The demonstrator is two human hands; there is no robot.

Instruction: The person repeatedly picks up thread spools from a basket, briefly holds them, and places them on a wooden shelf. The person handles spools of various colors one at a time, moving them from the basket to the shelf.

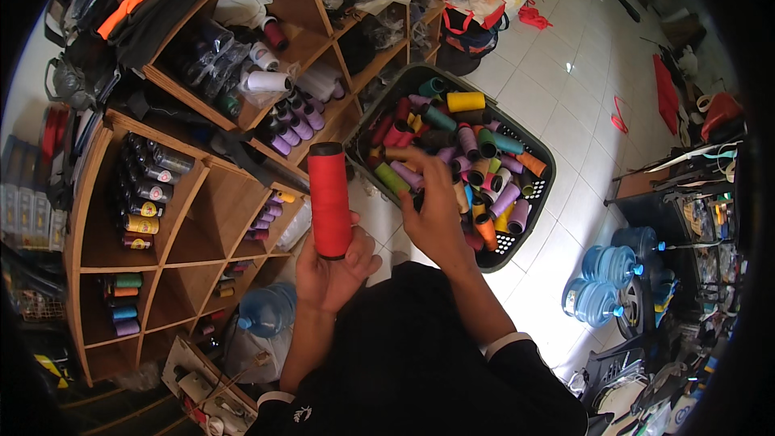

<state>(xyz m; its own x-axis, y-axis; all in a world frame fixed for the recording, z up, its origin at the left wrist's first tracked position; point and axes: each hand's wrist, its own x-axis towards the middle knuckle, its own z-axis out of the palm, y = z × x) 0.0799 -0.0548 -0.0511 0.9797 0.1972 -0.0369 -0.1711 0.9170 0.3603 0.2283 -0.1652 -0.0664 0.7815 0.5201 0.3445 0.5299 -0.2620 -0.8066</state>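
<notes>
The left hand [331, 270] is holding a red thread spool [329, 198] by its lower end, with the fingers closed around the base. The spool is standing almost upright, so its long axis is running from the palm up toward the wooden shelf [190, 230], and its black top end is pointing at the shelf compartments where purple spools [295, 127] are lying.

The right hand [436, 218] is reaching forward and to the right, into the dark plastic basket [542, 153] that is sitting on the white tiled floor [565, 89]. This hand is lying on top of the mixed spools [476, 153] there, with the fingers curled down among them; I cannot tell whether it is already gripping one, because the back of the hand is covering the fingertips.

So the basket is lying just ahead of the right hand, while the red spool is staying apart from it, to the left and a little nearer to the body. The right hand is clearly the nearer one to the basket, and the left hand is nearer to the shelf. Blue water bottles [617, 270] are standing on the floor well to the right, away from both hands.
</notes>
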